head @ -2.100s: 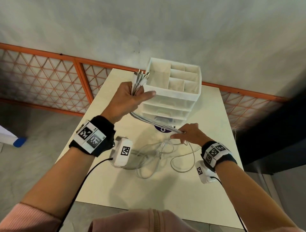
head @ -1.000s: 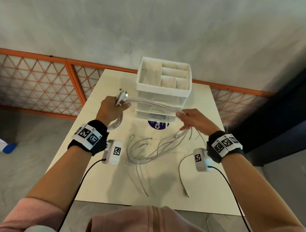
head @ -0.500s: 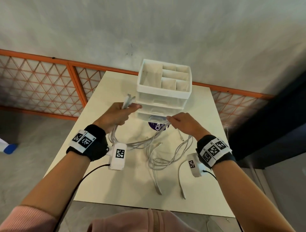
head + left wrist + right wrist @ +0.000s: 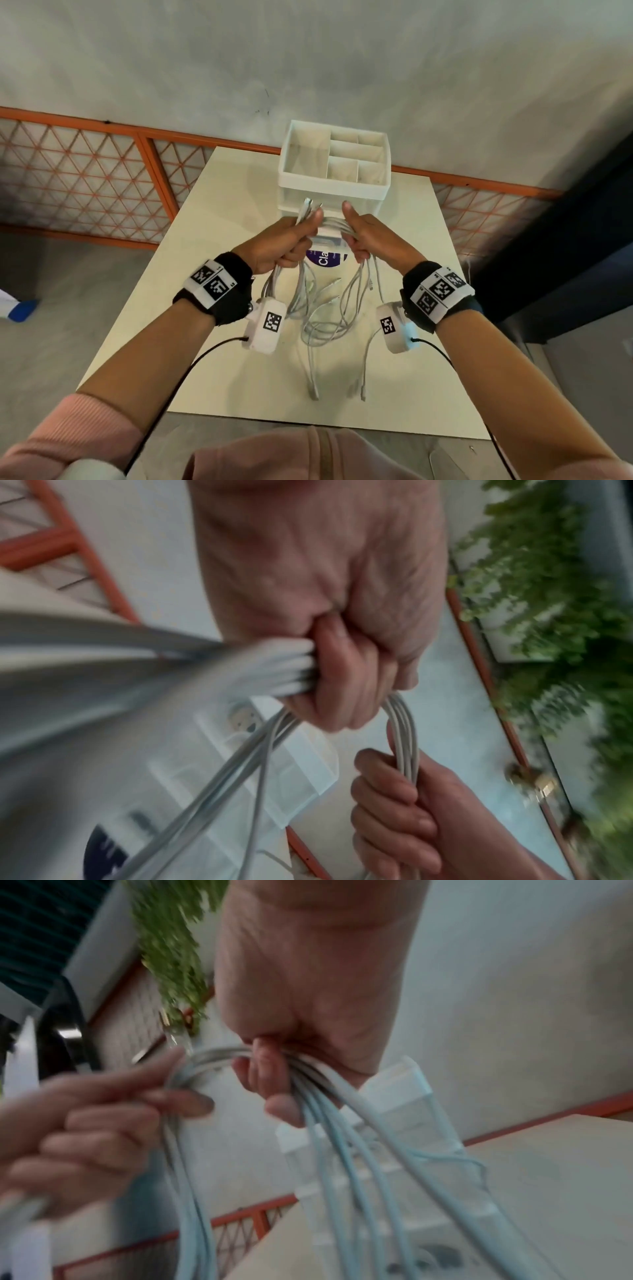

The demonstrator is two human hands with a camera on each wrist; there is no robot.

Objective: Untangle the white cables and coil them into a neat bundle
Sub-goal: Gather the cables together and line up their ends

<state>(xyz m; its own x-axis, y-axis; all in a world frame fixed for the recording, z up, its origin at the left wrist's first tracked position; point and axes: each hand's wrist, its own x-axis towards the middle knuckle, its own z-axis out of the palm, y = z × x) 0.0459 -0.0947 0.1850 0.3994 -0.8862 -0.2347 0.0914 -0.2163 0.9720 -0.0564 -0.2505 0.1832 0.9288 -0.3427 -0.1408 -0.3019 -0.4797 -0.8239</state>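
Note:
Several white cables [image 4: 318,305] hang in loops from both hands above the table [image 4: 219,342], their loose ends trailing on it. My left hand [image 4: 287,240] grips one bunch, with the plug ends [image 4: 305,209] sticking up past the thumb. Close beside it my right hand [image 4: 366,236] grips the same cables, and a short stretch of cable spans between the two fists. In the left wrist view the curled fingers [image 4: 329,685] wrap the cables [image 4: 287,669]. The right wrist view shows the fingers [image 4: 270,1074] curled round the cables [image 4: 342,1123].
A white drawer organiser [image 4: 334,168] with open top compartments stands at the far end of the table, just behind my hands. A purple round label [image 4: 323,260] lies in front of it. An orange lattice railing [image 4: 102,178] runs behind the table.
Both hands have come together and risen. My right hand now holds the cables in a fist close to the left. The loops hang lower between my wrists.

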